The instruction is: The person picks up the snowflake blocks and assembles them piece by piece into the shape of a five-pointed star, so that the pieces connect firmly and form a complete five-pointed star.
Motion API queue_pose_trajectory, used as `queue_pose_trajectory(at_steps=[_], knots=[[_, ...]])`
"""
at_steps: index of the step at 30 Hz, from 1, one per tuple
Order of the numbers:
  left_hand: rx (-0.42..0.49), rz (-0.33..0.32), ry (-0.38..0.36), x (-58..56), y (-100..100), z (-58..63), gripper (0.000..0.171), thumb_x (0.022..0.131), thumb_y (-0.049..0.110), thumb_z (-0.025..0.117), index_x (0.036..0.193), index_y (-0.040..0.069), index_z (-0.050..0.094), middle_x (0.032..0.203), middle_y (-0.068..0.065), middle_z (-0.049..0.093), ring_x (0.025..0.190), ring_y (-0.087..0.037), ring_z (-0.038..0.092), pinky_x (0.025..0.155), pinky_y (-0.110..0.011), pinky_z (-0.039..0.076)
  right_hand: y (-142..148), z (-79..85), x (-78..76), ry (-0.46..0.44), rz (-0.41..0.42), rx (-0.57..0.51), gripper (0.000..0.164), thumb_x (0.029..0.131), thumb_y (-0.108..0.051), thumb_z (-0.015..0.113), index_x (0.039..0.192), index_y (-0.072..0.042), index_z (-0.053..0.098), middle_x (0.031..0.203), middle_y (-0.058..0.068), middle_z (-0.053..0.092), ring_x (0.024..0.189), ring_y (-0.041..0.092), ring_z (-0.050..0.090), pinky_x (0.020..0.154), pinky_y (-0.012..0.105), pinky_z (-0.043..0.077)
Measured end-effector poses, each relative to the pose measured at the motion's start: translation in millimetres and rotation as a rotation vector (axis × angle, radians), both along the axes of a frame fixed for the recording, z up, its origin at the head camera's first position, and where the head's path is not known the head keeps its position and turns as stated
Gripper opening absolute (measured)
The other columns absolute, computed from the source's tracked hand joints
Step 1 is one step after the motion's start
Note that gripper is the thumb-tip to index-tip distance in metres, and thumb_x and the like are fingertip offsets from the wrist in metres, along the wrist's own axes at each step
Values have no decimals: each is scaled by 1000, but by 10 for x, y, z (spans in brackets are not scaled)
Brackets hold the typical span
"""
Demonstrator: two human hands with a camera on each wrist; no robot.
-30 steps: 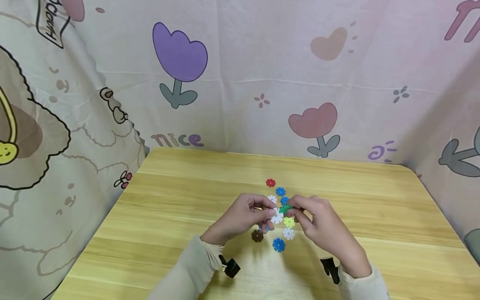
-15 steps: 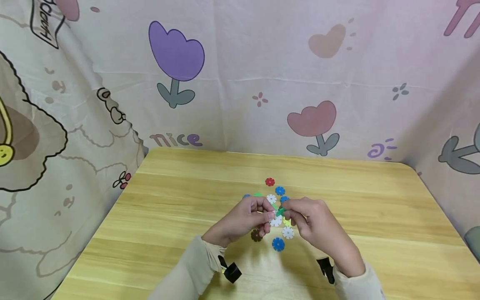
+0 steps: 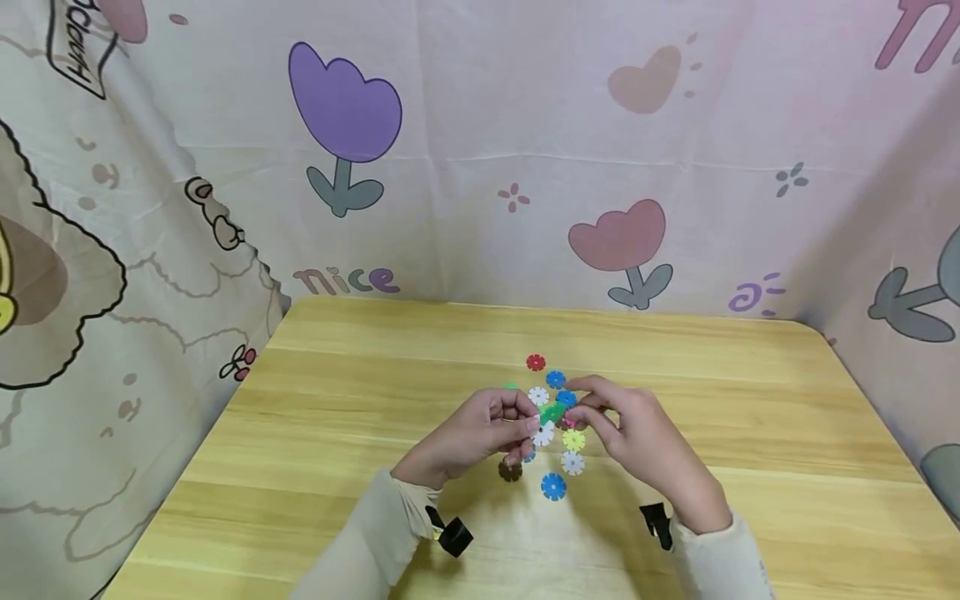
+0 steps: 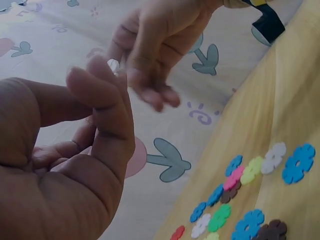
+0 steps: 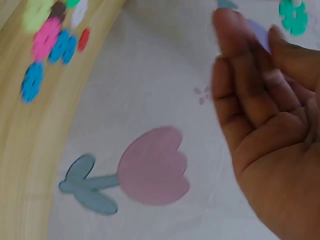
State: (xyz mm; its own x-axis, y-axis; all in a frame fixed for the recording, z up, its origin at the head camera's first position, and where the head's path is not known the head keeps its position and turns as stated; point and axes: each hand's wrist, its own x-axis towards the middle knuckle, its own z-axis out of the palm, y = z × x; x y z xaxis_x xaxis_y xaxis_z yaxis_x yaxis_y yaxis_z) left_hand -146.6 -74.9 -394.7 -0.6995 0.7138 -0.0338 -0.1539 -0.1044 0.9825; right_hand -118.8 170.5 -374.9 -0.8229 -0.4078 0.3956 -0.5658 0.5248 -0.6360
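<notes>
My left hand (image 3: 480, 433) pinches a small white notched plastic disc (image 3: 543, 432) between thumb and fingertips, above the table. A green notched disc (image 3: 553, 413) juts from the white one towards my right hand (image 3: 637, 442). In the left wrist view only a sliver of the white disc (image 4: 114, 65) shows past the fingertips. My right hand's fingers are apart and hold nothing, just right of the green disc. The right wrist view shows that green disc (image 5: 293, 19) beyond the right thumb, away from the fingers.
Loose notched discs lie beneath the hands on the wooden table (image 3: 360, 375): a red one (image 3: 536, 362), a yellow one (image 3: 573, 440), a brown one (image 3: 511, 471), and several blue ones, such as the nearest (image 3: 553, 487). A printed cloth (image 3: 465, 100) hangs behind the table.
My right hand pinched the green disc against the white one earlier; now its fingers have let go and spread. The green disc stays with the white one in my left hand.
</notes>
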Motion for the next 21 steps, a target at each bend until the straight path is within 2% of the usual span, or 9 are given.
queue_pose_trajectory(at_steps=[5, 11, 15, 19, 21], knots=[[-6, 39, -27, -3, -3, -11, 6, 102, 0, 61, 105, -4, 58, 83, -9, 72, 68, -15, 69, 63, -25, 59, 179, -142, -120, -196, -73, 136, 11, 95, 6, 68, 100, -2, 72, 78, -2, 69, 65, 12, 62, 55, 25, 55], [-4, 66, -29, 9, -14, -23, 10, 98, -3, 66, 94, 0, 57, 84, -11, 74, 74, -18, 75, 66, -28, 62, 227, -412, -245, -352, -73, 296, 7, 94, 3, 70, 97, -4, 70, 82, -1, 66, 71, 13, 56, 66, 30, 54], [-44, 101, -20, -1, -27, -20, 12, 97, -1, 70, 99, -1, 58, 87, -17, 75, 76, -23, 76, 66, -32, 63, 133, -510, -266, -398, -82, 332, 11, 92, 1, 74, 94, -8, 66, 80, -2, 62, 71, 15, 55, 65, 33, 52], [-71, 142, -32, -11, -24, 0, 21, 96, 1, 72, 111, -1, 58, 89, -19, 76, 75, -26, 75, 66, -35, 64, 8, -556, -278, -401, -161, 377, 19, 89, -8, 82, 89, -9, 62, 75, -1, 56, 66, 16, 50, 60, 32, 46], [-69, 157, -36, -14, -18, -6, 21, 96, 1, 72, 111, -2, 57, 87, -17, 75, 71, -23, 74, 63, -32, 63, -46, -573, -277, -400, -198, 398, 23, 88, -12, 84, 87, -9, 61, 73, -1, 55, 64, 16, 50, 58, 32, 44]])
